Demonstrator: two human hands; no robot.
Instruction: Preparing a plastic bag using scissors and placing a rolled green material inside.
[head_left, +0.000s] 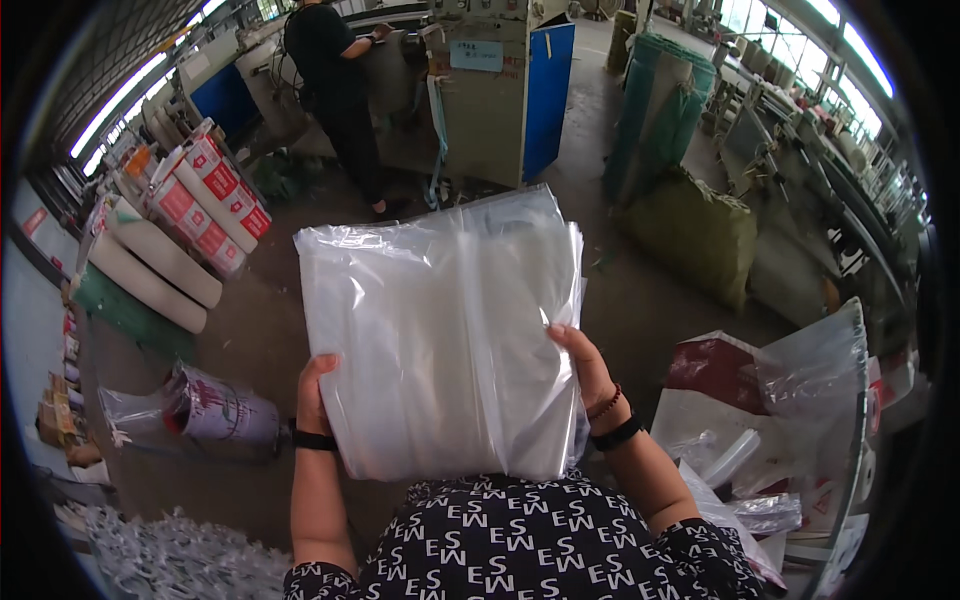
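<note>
A thick stack of clear plastic bags point(410, 330) is held up in front of my body, its top edge uneven and its surface shiny and creased. My left hand point(316, 398) grips the stack's left edge, thumb on the front face and the other fingers hidden behind. On the opposite edge, my right hand point(585, 370) holds it the same way, thumb resting on the plastic. Both wrists wear dark bands, and a beaded bracelet point(606, 402) circles the right one.
At left stand film rolls point(150, 265) and red-and-white wrapped rolls point(205, 195); a printed bucket point(225, 412) sits nearer. Ahead, a person in dark clothes point(335, 90) works beside a machine cabinet point(480, 110). At right are a green sack point(690, 235) and a table with plastic scraps point(730, 455).
</note>
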